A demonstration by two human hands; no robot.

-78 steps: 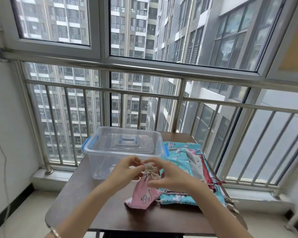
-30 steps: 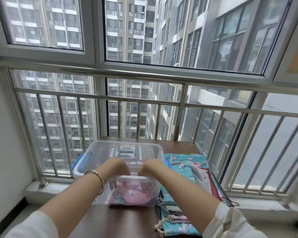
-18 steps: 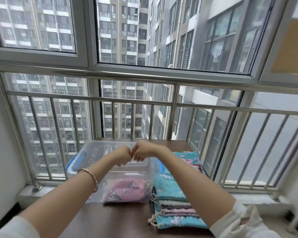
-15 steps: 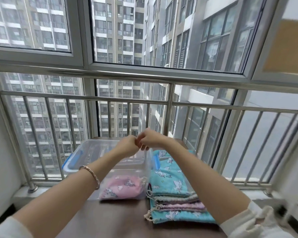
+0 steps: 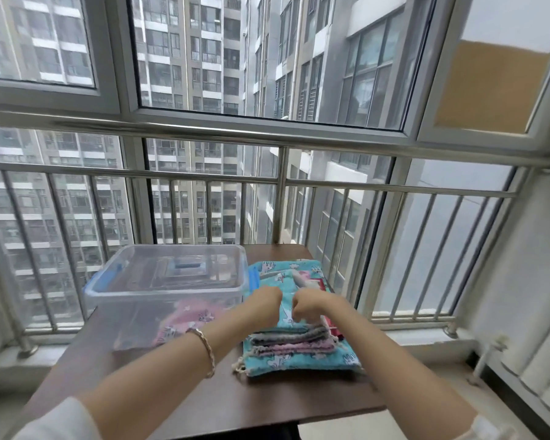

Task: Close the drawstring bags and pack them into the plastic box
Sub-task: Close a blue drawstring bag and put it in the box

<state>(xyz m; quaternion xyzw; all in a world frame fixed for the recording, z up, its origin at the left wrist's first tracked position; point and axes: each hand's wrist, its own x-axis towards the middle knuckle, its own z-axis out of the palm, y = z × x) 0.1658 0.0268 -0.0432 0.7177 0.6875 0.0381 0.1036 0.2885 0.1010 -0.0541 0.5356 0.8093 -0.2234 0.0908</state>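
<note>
A clear plastic box (image 5: 169, 292) with blue latches stands on the left of the brown table (image 5: 223, 404). Inside it, a pink drawstring bag (image 5: 192, 315) shows through the front wall. To the right of the box lies a stack of drawstring bags (image 5: 294, 347): teal ones with a cartoon print, a grey one and a pink one. My left hand (image 5: 265, 304) and my right hand (image 5: 309, 308) are side by side on top of the stack. Both are curled into fists on the top teal bag (image 5: 286, 309). Their fingertips are hidden.
A steel railing (image 5: 280, 192) and windows run right behind the table's far edge. A white wall and a radiator (image 5: 527, 354) stand to the right. The stack reaches close to the table's right edge.
Both hands have moved from above the box rim to the right and down onto the stack of bags. The pink bag stays in the box. My view has swung right.
</note>
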